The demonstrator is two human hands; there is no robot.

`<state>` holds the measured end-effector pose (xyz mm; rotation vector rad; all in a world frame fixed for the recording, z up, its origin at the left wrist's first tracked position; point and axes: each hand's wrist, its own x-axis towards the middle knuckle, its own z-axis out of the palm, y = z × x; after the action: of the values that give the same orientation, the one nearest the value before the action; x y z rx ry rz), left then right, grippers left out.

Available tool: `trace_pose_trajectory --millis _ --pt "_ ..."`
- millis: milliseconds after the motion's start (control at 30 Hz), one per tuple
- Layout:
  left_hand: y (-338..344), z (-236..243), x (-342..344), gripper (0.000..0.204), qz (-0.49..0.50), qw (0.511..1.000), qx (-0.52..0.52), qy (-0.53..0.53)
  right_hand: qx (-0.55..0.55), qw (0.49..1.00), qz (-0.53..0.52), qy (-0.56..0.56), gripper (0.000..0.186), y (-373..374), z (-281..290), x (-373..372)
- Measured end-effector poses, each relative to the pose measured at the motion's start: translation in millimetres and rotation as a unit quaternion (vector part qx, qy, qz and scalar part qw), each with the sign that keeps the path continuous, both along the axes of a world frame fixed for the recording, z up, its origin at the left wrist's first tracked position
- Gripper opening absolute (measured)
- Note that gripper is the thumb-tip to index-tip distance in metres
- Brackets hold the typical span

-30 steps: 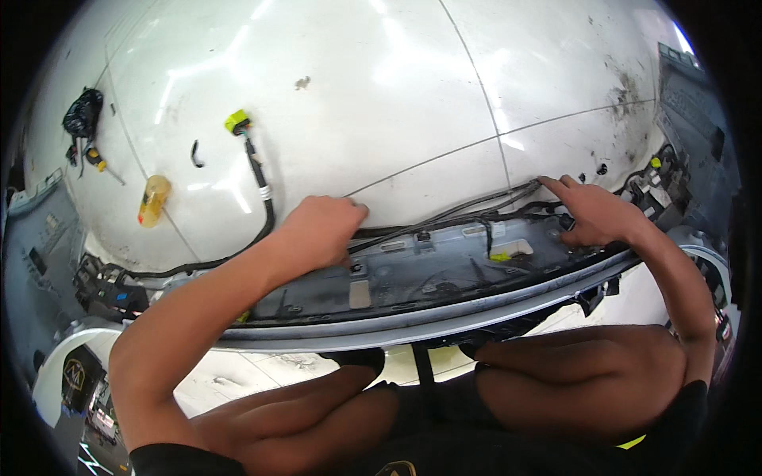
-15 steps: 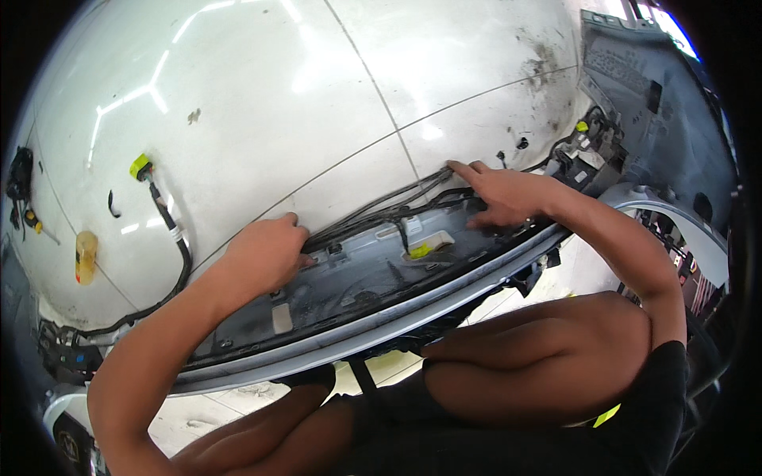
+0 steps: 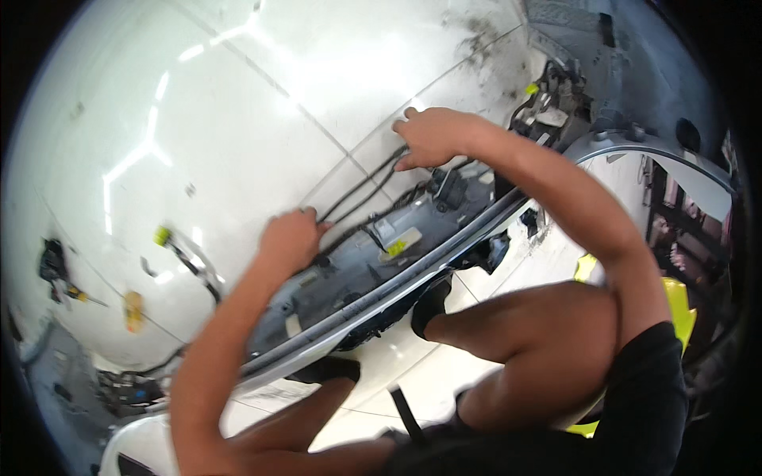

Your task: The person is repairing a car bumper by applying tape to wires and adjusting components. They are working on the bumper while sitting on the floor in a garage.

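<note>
A length of black wiring harness point(image 3: 367, 184) is stretched between my two hands, above the far side of a long grey car bumper point(image 3: 305, 319). My left hand point(image 3: 290, 239) is closed around its left part. My right hand point(image 3: 435, 141) grips the harness farther right, thumb and fingers drawn together, raised over the tiled floor. More dark cable lies along the bumper's inner face, beside a yellow-marked label point(image 3: 399, 245). A black box-shaped part point(image 3: 451, 189) sits on the bumper below my right hand.
On the floor at left lie a cable end with a yellow-green connector point(image 3: 163, 236), a screwdriver point(image 3: 86, 296), a yellowish bottle-like object point(image 3: 133, 312) and a black object point(image 3: 53, 260). Clustered black connectors point(image 3: 550, 107) lie by the bumper's right end, near a curved arch edge point(image 3: 647, 147).
My right hand has gone from lying spread over the cables to gripping and lifting them off the bumper. The black box-shaped part now shows. The whole view has turned and shifted.
</note>
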<state>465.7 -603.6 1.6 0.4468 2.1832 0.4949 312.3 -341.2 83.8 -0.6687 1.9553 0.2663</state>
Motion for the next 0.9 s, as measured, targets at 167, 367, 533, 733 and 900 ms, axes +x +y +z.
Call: trace_pose_trajectory --millis 167,367,533,733,900 --pt "13 112 -16 0.037 0.135 0.972 -0.187 0.048 -0.302 0.878 -0.335 0.158 0.06 45 209 -19" --pt "50 383 -37 0.035 0.204 0.965 -0.149 -0.063 -0.313 0.733 -0.601 0.051 0.049 168 394 74" --pt "89 565 -119 0.031 0.175 0.978 -0.118 -0.009 -0.171 0.773 -0.609 0.04 0.053 260 463 188" --pt "114 674 -246 0.025 0.317 0.947 -0.027 0.046 -0.006 0.798 -0.601 -0.044 0.054 348 484 264" --pt "107 725 -311 0.026 0.263 0.958 -0.067 0.095 0.076 0.758 -0.64 -0.099 0.054 400 540 267"
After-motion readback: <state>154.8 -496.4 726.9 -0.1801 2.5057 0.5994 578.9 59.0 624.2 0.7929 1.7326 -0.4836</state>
